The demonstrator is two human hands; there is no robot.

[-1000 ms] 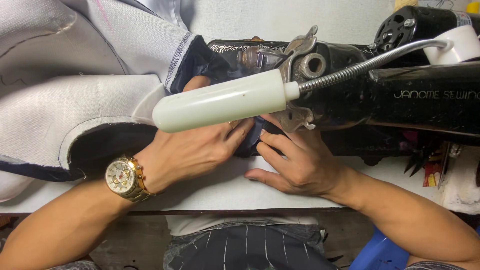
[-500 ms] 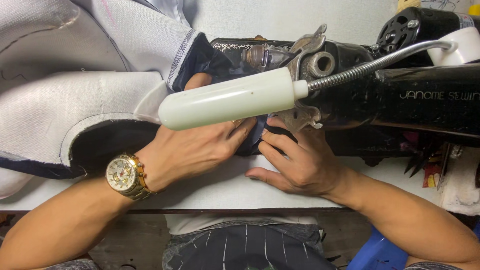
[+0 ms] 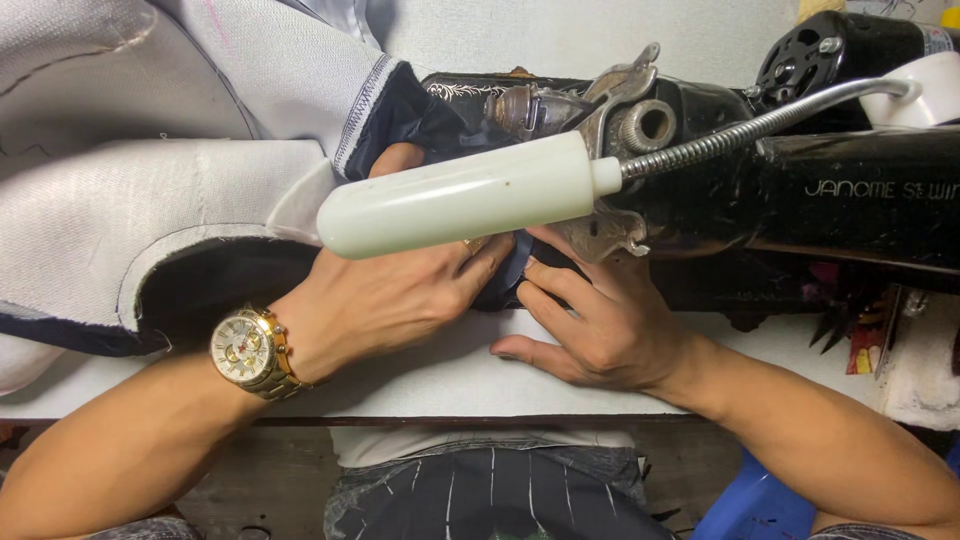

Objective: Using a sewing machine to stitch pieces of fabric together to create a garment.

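Note:
A black sewing machine stretches across the right of the table, with a white tube lamp on a bendy metal neck hanging in front of it. Dark navy fabric lies under the machine's head. My left hand, a gold wristwatch on its wrist, lies flat on this fabric with its fingertips hidden behind the lamp. My right hand presses the same fabric from the right, fingers spread, thumb on the white tabletop. The needle area is hidden by the lamp.
A large grey-white garment piece with dark lining covers the table's left side. The table's white front edge runs below my hands. Red and black small items sit at the right, under the machine. My striped trousers show below.
The view has shifted slightly, so the lamp and machine sit a little further right. Both hands stay on the dark fabric in nearly the same pose.

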